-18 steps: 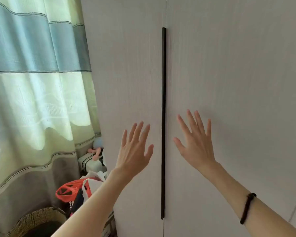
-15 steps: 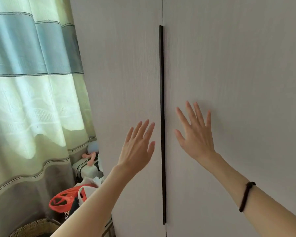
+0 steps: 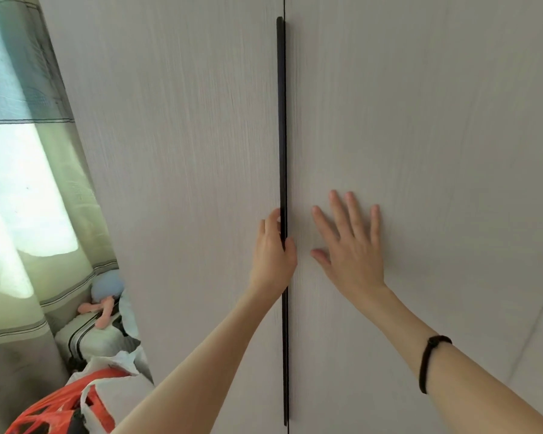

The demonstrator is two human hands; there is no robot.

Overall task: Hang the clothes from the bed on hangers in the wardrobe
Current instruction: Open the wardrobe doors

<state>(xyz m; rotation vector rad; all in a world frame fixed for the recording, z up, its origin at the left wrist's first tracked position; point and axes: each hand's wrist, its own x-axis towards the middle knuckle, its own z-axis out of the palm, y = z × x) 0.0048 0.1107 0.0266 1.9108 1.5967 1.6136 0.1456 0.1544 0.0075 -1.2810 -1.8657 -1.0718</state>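
wardrobe doors (image 3: 176, 151) shut, blocking | bags (image 3: 107, 380) crowd gap by curtain (image 3: 22, 183)

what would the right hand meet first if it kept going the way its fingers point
Only more of the right wardrobe door. The right hand lies flat on it, fingers pointing up the panel, and nothing else shows in that line up to the frame's top edge.

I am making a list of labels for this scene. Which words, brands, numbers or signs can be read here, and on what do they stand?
None: no text can be read.
The wardrobe doors, the handle and the curtain carry no writing.
The bags at the lower left show no print that can be read.
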